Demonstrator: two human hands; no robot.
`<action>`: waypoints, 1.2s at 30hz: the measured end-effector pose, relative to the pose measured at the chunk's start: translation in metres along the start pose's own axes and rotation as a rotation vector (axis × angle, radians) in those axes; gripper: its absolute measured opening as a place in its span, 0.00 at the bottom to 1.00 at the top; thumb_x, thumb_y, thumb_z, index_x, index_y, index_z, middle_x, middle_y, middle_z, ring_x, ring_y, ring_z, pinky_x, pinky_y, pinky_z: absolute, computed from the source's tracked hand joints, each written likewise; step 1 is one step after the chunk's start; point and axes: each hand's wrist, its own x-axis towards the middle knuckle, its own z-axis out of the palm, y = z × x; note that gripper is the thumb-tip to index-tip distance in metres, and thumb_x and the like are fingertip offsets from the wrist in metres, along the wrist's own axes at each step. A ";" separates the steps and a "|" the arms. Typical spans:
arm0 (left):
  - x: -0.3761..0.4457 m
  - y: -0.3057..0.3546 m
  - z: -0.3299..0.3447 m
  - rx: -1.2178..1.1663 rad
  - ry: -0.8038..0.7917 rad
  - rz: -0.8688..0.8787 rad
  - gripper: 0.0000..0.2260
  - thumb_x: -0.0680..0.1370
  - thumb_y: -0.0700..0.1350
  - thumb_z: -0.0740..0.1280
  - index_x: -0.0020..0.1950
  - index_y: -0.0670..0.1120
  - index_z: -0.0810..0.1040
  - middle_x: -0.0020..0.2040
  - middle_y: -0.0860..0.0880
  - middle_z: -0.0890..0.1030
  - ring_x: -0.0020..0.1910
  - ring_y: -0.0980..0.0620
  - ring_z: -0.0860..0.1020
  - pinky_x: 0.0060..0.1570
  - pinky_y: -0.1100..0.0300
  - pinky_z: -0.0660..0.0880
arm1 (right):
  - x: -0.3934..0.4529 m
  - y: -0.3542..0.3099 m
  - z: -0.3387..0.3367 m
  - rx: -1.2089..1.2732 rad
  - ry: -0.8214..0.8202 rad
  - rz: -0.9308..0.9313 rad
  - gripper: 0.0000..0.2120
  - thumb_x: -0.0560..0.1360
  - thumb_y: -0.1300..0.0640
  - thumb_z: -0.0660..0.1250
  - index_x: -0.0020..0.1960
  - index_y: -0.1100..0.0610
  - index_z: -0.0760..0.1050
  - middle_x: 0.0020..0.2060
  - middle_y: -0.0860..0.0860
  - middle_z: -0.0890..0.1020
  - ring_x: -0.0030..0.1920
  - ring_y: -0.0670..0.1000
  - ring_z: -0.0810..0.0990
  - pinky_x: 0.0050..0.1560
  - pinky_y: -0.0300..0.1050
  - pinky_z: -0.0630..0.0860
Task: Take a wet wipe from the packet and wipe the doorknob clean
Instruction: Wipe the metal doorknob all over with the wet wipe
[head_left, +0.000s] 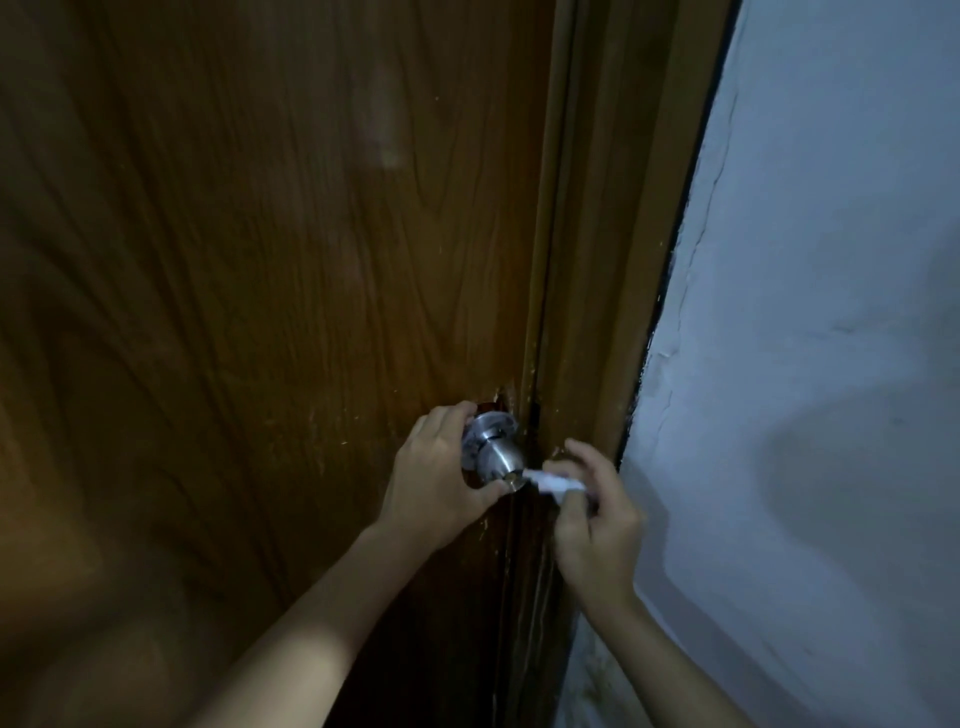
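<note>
Head view: left hand (434, 475) cups the doorknob (498, 456); right hand (592, 525) pinches the wet wipe (553, 480), which points left at the knob.

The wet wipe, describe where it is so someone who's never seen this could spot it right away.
Find the brown door, then the metal doorknob near its right edge. Just right of the knob, the right hand pinches the wipe, its tip at the knob's face. It is the only small white crumpled thing there.

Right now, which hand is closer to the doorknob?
Left. The left hand grips the doorknob itself; the right hand sits just beside it, holding the wet wipe against its tip.
</note>
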 end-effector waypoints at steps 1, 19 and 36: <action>0.000 0.000 0.000 0.004 -0.002 -0.002 0.36 0.63 0.52 0.77 0.66 0.43 0.67 0.59 0.46 0.75 0.58 0.50 0.71 0.54 0.65 0.63 | 0.008 -0.004 0.002 -0.023 0.036 -0.013 0.18 0.70 0.68 0.58 0.57 0.56 0.75 0.44 0.50 0.82 0.36 0.42 0.80 0.35 0.29 0.74; -0.001 0.002 0.001 -0.021 -0.001 -0.020 0.35 0.65 0.52 0.74 0.68 0.46 0.65 0.61 0.50 0.73 0.59 0.54 0.69 0.53 0.67 0.61 | 0.011 -0.017 0.009 0.771 -0.253 0.953 0.20 0.72 0.75 0.53 0.58 0.63 0.74 0.53 0.61 0.80 0.55 0.56 0.79 0.57 0.48 0.76; 0.000 0.000 0.002 -0.001 -0.013 -0.013 0.35 0.65 0.53 0.74 0.68 0.46 0.64 0.62 0.49 0.72 0.60 0.53 0.69 0.55 0.66 0.62 | -0.009 -0.025 0.023 -0.085 -0.253 0.177 0.25 0.73 0.75 0.57 0.69 0.60 0.65 0.65 0.44 0.67 0.68 0.39 0.64 0.63 0.23 0.59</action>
